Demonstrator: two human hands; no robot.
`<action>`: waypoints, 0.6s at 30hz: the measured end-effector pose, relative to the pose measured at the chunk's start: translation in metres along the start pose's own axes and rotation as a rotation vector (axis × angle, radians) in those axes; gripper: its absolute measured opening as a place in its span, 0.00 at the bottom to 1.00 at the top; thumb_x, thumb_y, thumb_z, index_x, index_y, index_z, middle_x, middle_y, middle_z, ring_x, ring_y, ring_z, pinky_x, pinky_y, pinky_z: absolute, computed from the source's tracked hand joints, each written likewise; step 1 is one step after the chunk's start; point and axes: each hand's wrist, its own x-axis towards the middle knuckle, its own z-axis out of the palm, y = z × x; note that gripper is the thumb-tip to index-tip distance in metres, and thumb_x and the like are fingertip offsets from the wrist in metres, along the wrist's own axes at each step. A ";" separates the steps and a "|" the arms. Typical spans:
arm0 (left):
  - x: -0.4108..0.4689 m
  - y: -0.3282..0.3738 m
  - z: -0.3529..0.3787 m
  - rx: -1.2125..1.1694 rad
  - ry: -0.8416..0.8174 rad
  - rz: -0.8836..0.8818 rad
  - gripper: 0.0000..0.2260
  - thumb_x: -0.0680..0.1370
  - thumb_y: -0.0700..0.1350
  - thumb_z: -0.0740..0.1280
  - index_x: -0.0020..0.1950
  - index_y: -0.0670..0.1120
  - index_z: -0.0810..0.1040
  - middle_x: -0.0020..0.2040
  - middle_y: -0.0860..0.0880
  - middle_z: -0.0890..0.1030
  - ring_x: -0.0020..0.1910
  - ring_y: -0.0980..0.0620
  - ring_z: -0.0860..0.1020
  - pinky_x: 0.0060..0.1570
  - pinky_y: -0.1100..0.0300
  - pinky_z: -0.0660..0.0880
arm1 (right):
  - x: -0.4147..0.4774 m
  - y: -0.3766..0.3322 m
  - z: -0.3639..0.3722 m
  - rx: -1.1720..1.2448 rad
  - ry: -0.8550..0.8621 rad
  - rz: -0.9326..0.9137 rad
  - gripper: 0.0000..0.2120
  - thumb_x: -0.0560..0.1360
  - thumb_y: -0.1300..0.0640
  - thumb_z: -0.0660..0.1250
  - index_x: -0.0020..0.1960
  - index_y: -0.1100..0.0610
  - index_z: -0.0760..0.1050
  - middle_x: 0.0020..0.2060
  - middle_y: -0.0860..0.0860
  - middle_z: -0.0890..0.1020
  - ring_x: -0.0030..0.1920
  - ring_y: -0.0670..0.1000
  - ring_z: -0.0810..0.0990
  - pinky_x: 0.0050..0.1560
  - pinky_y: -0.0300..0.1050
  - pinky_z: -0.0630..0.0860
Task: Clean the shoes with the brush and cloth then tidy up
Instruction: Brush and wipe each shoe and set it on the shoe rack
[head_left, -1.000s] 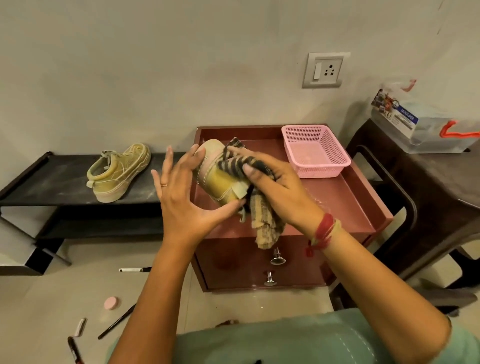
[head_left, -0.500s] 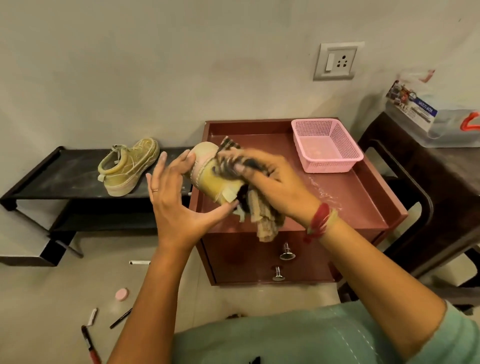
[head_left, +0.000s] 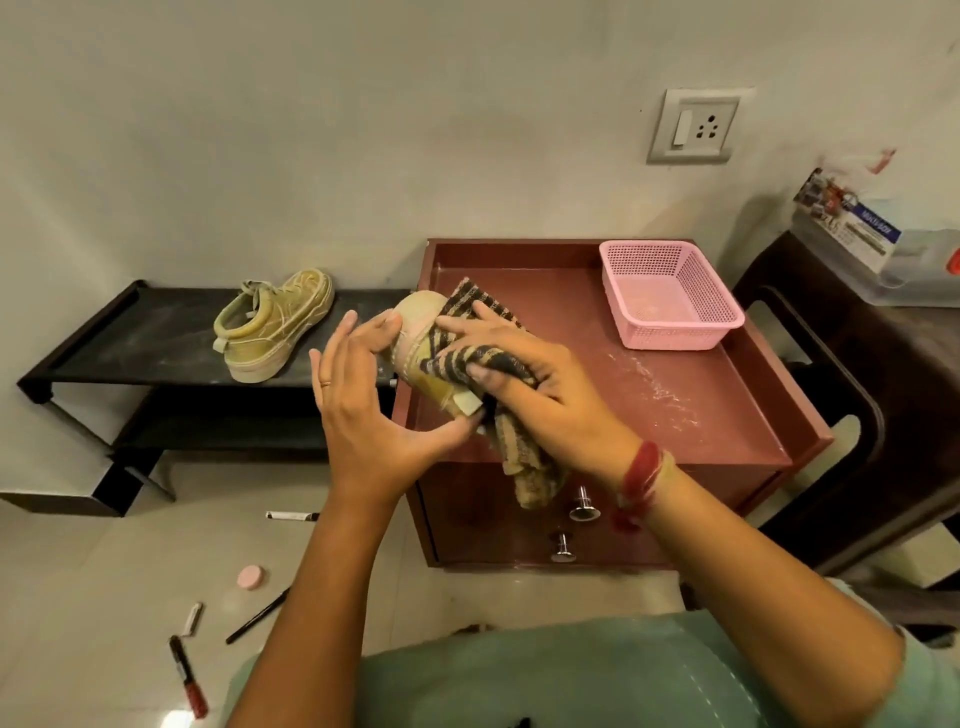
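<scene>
— Nearest the cabinet's (head_left: 727, 415) front edge, how many hands?
— Two. One left hand (head_left: 363, 415) cups one shoe (head_left: 415, 332) from below, fingers spread, thumb under its heel. One right hand (head_left: 524, 379) presses one striped cloth (head_left: 498, 364) onto that shoe, fingers curled over the fabric.
— Farther back on the cabinet?
— One pink basket (head_left: 670, 296), at the rear right corner.
— Left of the cabinet?
— One second shoe (head_left: 272, 325), on one black rack (head_left: 130, 338).

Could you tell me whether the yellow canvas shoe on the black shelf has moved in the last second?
No. The yellow canvas shoe keeps its spot on the low black shelf; only the camera shifted.
</scene>
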 end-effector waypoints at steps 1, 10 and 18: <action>-0.002 -0.001 -0.002 0.016 -0.007 -0.013 0.37 0.62 0.62 0.73 0.65 0.45 0.68 0.64 0.52 0.71 0.71 0.43 0.66 0.64 0.31 0.63 | 0.001 0.004 0.000 0.029 0.045 0.028 0.11 0.76 0.60 0.63 0.57 0.52 0.75 0.56 0.45 0.79 0.62 0.42 0.74 0.64 0.39 0.69; -0.012 -0.002 -0.011 0.008 -0.273 -0.161 0.44 0.64 0.67 0.69 0.77 0.54 0.58 0.67 0.49 0.68 0.63 0.57 0.69 0.58 0.60 0.72 | -0.002 0.003 0.008 0.064 0.285 0.163 0.09 0.78 0.60 0.61 0.57 0.55 0.76 0.51 0.45 0.81 0.55 0.43 0.78 0.56 0.37 0.73; -0.006 -0.012 0.000 -0.003 -0.198 -0.253 0.43 0.61 0.63 0.74 0.72 0.50 0.66 0.63 0.51 0.72 0.61 0.55 0.72 0.52 0.49 0.79 | -0.011 0.031 0.015 -0.277 0.240 0.248 0.15 0.75 0.56 0.62 0.60 0.53 0.77 0.61 0.51 0.78 0.67 0.54 0.71 0.67 0.59 0.67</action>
